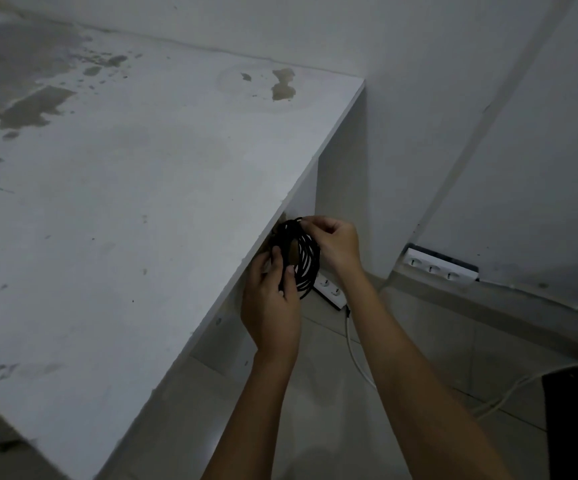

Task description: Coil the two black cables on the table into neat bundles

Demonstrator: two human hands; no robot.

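A black cable (306,263) is wound into a round coil of several loops, held in the air just off the right edge of the white table (125,202). My left hand (270,306) grips the coil's lower left side, fingers curled round the loops. At the top of the coil my right hand (336,244) pinches the cable with thumb and fingertips. Only one black cable is in view.
The tabletop is stained with dark blotches at the far left and far side. A white power strip (331,291) lies on the floor below the coil, its white cord (357,355) trailing right. Another white socket strip (440,266) sits by the wall. A dark object (575,420) fills the lower right corner.
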